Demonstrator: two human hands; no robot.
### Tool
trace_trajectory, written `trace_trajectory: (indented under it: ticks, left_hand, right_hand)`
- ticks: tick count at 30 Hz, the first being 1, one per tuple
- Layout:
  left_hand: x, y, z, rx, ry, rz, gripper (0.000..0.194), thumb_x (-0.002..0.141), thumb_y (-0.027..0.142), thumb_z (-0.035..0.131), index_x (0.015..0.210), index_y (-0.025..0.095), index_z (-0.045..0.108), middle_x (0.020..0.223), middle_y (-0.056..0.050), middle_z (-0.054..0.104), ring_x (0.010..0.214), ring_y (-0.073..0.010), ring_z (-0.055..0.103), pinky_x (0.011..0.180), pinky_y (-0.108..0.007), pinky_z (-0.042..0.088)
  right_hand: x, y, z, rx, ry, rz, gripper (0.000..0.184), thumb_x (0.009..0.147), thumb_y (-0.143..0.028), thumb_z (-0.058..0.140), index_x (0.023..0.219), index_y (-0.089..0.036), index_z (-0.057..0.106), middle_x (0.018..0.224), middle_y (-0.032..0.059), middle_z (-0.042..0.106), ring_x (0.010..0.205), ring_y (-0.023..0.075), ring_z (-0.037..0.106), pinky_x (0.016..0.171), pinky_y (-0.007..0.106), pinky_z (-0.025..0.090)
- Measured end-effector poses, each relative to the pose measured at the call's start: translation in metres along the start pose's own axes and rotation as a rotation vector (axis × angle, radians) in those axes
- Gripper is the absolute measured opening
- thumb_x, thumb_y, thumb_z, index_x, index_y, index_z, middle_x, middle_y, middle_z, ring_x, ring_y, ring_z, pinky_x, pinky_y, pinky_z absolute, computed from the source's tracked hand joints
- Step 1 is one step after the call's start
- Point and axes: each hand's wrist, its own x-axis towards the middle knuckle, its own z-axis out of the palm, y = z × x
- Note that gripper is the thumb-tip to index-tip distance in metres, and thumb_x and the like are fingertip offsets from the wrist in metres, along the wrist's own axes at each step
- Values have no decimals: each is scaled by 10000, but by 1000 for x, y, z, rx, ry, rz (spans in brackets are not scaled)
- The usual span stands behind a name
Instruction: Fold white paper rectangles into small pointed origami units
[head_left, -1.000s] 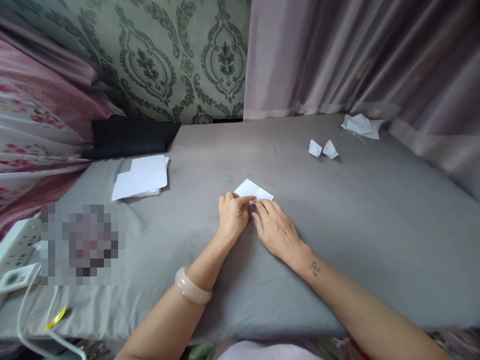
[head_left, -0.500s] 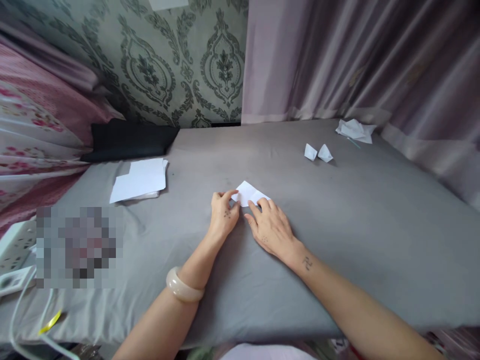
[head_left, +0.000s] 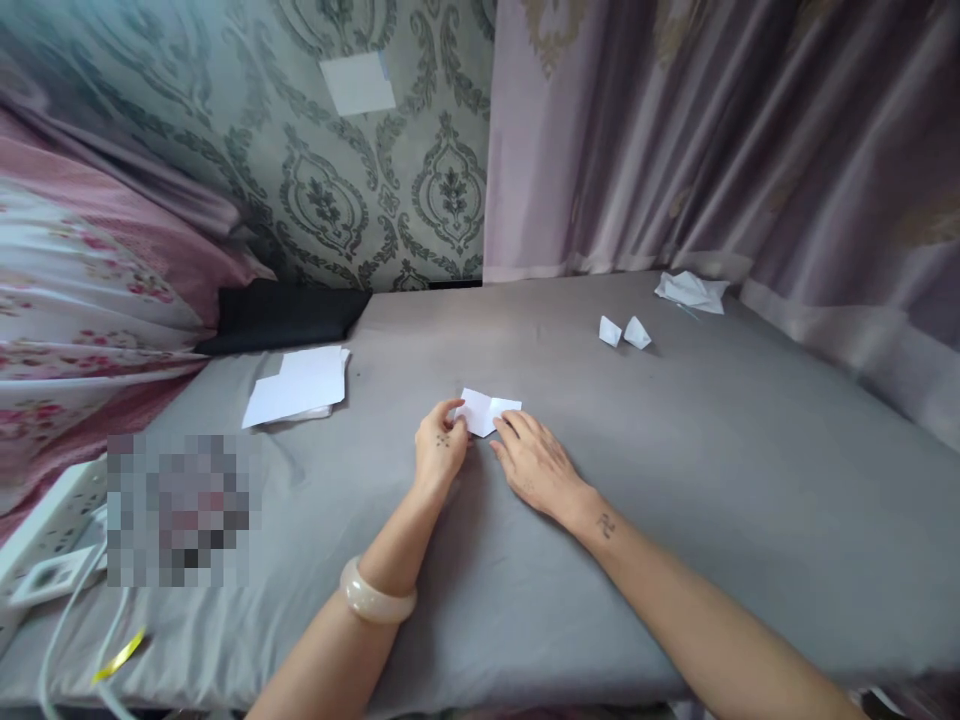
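Note:
A small piece of folded white paper (head_left: 478, 410) lies between my two hands, its top edge dipping into a V at a crease. Gripping its left side, my left hand (head_left: 442, 440) pinches it between thumb and fingers, and wears a pale bangle (head_left: 375, 597) further up the arm. On the right side, my right hand (head_left: 536, 460) has its bent fingers over the paper, with the thumb near the lower edge. Part of the paper is hidden under the fingers.
A stack of white paper (head_left: 300, 385) lies at left, before a black folded item (head_left: 289, 312). Two small folded paper pieces (head_left: 624, 332) and a pile of folded papers (head_left: 694, 292) sit back right. A power strip (head_left: 56, 530) with cables and a yellow strip (head_left: 120, 655) lie front left.
The view has tilted upward, showing more of the wall paper sheet. Between my hands the paper has changed shape: its single peak is now a V-shaped top edge.

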Motion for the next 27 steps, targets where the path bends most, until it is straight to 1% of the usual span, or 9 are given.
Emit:
trace_trajectory:
  ticks: [2, 4, 7, 10, 14, 18, 21, 24, 27]
  left_hand:
    - [-12, 3, 1, -148, -71, -117, 264, 807, 138, 523, 1042, 94, 635, 661, -11, 614, 534, -110, 604, 601, -242, 514]
    - [-26, 6, 3, -199, -132, -187, 216, 785, 116, 561, 979, 59, 635, 666, -27, 622, 539, -97, 595, 594, -221, 508]
    - [-45, 10, 5, -174, -248, -150, 340, 751, 101, 594, 1088, 61, 606, 701, -23, 627, 590, -92, 591, 580, -193, 478]
    - [-54, 8, 4, 56, -334, 1, 354, 745, 84, 540, 1091, 100, 613, 696, -3, 605, 563, -94, 547, 547, -202, 439]
    - [-53, 0, 3, 445, -226, 350, 366, 722, 23, 470, 1035, 138, 620, 808, -30, 613, 643, -114, 546, 664, -250, 456]
    - [-42, -12, 1, 604, -159, 604, 428, 784, 45, 412, 1186, 142, 523, 992, -100, 580, 791, -165, 565, 717, -297, 480]
    - [-34, -15, -3, 703, -132, 675, 415, 838, 80, 389, 1232, 159, 489, 1014, -109, 558, 860, -187, 555, 753, -319, 488]
    - [-30, -9, -9, 824, -131, 681, 354, 856, 107, 408, 1165, 189, 561, 1003, -100, 529, 880, -200, 528, 747, -321, 480]
    - [-26, 0, -17, 932, -149, 752, 306, 865, 114, 431, 1067, 194, 647, 1135, -135, 506, 981, -243, 494, 822, -378, 451]
  right_hand:
    - [3, 5, 0, 8, 19, -20, 318, 960, -241, 397, 1204, -132, 569, 1240, 145, 572, 1194, 254, 477, 983, 393, 427]
    - [5, 11, -1, 10, 23, -30, 315, 959, -217, 383, 1188, -127, 579, 1257, 147, 562, 1212, 255, 458, 1004, 398, 414]
    - [8, 20, -5, 31, 8, -50, 290, 950, -196, 390, 1131, -147, 612, 1230, 136, 571, 1170, 257, 461, 965, 399, 440]
    - [8, 28, -6, 95, -2, -97, 246, 942, -198, 430, 1071, -172, 637, 1157, 112, 602, 1115, 243, 471, 919, 382, 460]
    - [7, 33, -3, 190, -4, -139, 215, 936, -187, 460, 1033, -187, 651, 1092, 84, 627, 1048, 206, 498, 921, 364, 453]
    - [9, 31, 0, 192, 2, -148, 252, 942, -168, 438, 1095, -188, 638, 1125, 81, 619, 1085, 197, 498, 933, 360, 445]
    - [12, 29, 1, 176, 19, -126, 274, 951, -168, 416, 1118, -182, 633, 1147, 86, 607, 1085, 195, 502, 933, 357, 449]
    - [14, 29, 0, 196, 17, -94, 256, 952, -184, 434, 1082, -193, 655, 1111, 78, 617, 1059, 190, 516, 910, 343, 461]
    - [12, 32, -1, 237, -3, -83, 259, 954, -173, 433, 1050, -195, 672, 1087, 69, 641, 1050, 182, 530, 903, 331, 465]
